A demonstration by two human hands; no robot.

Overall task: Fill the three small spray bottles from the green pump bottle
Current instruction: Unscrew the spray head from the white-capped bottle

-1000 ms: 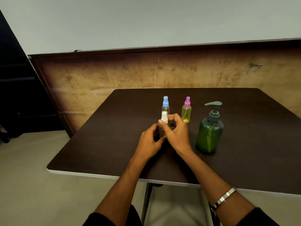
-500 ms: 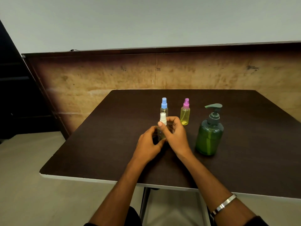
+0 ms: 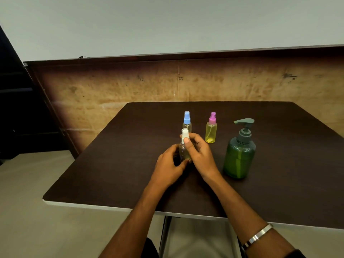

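A small spray bottle with a white cap (image 3: 184, 144) stands upright on the dark table (image 3: 115, 149), between both hands. My left hand (image 3: 168, 167) grips its clear body low down. My right hand (image 3: 200, 156) pinches its white cap with thumb and fingers. Behind it stands a blue-capped spray bottle (image 3: 186, 121), partly hidden. A pink-capped spray bottle (image 3: 211, 129) holding yellow liquid is to the right of that. The green pump bottle (image 3: 239, 151) with a dark grey pump stands right of my right hand, apart from it.
The table's near edge (image 3: 104, 207) has a pale rim. A worn wooden panel wall (image 3: 130, 84) rises just behind the table. Tiled floor (image 3: 28, 211) lies to the left. A metal bangle (image 3: 258, 235) is on my right wrist.
The view has shifted slightly. Both hands stay on the white-capped bottle; my right fingers have moved a little on the cap.
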